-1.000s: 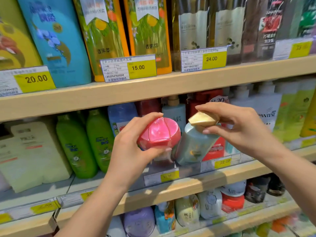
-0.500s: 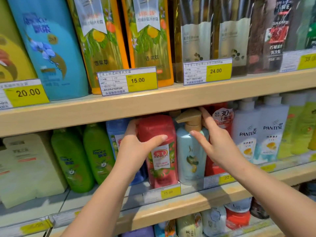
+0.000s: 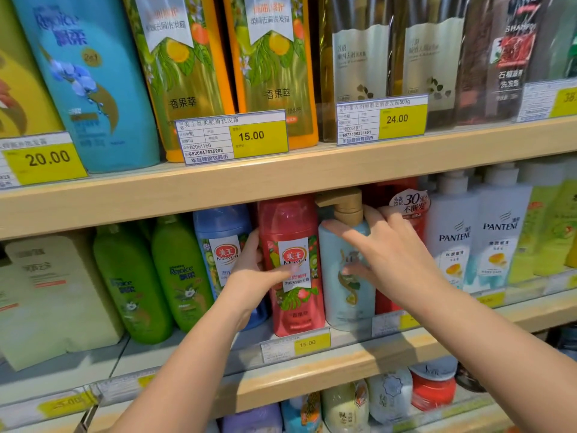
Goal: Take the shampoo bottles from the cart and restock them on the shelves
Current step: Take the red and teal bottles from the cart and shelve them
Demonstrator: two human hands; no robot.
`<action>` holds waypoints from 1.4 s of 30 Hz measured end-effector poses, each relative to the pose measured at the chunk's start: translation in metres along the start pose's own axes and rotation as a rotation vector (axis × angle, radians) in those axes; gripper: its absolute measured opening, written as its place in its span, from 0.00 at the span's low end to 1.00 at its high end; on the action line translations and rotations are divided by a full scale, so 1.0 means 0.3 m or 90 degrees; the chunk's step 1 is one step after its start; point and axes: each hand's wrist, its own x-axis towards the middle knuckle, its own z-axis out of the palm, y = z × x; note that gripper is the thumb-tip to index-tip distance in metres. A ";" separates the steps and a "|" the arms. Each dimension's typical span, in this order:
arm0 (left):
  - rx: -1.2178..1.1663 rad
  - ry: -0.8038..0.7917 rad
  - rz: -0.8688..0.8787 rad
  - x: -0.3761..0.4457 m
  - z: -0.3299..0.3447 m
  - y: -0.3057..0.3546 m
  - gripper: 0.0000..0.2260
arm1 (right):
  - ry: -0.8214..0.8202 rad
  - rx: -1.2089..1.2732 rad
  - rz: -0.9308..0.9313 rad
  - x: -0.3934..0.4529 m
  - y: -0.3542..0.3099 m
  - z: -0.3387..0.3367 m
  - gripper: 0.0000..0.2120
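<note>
A red shampoo bottle [image 3: 292, 226] stands upright on the middle shelf [image 3: 343, 360]. My left hand [image 3: 256, 276] grips it, thumb across the front label and fingers round its left side. Touching its right side stands a pale blue pump bottle [image 3: 346, 304] with a tan pump head. My right hand [image 3: 390, 254] holds this one, index finger and thumb on its front, the other fingers past the pump neck on its right. Both bottles rest on the shelf just behind a 15.00 price tag [image 3: 307, 343]. No cart is in view.
A blue bottle [image 3: 221, 232] and two green bottles [image 3: 184, 276] stand left of the red one, with a beige pack [image 3: 53, 292] beyond. White Pantene pump bottles [image 3: 452, 245] stand to the right. The upper shelf board [image 3: 281, 182] hangs close above the bottle tops.
A second ago both bottles were tipped toward me in front of the shelf. They now stand upright on the middle shelf, side by side, with my hands still on them.
</note>
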 end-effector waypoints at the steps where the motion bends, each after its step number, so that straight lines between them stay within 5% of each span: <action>1: -0.002 -0.011 -0.014 -0.005 -0.001 -0.008 0.25 | -0.044 0.024 0.004 0.002 0.002 -0.008 0.32; 25: 0.008 -0.032 -0.060 -0.060 0.011 -0.078 0.22 | -0.090 0.040 0.072 0.008 -0.011 0.032 0.29; 32: 0.030 -0.007 -0.031 -0.071 0.027 -0.084 0.20 | -0.112 0.092 0.083 -0.010 -0.017 0.058 0.42; 37: 0.076 0.015 -0.053 -0.091 0.029 -0.104 0.26 | -0.043 0.104 0.083 -0.052 -0.041 0.093 0.42; 39: 0.130 0.071 -0.006 -0.120 0.020 -0.109 0.30 | 0.057 0.149 0.067 -0.092 -0.049 0.105 0.36; 42: 0.275 0.168 0.131 -0.200 -0.012 -0.110 0.22 | 0.174 0.184 0.012 -0.172 -0.091 0.112 0.20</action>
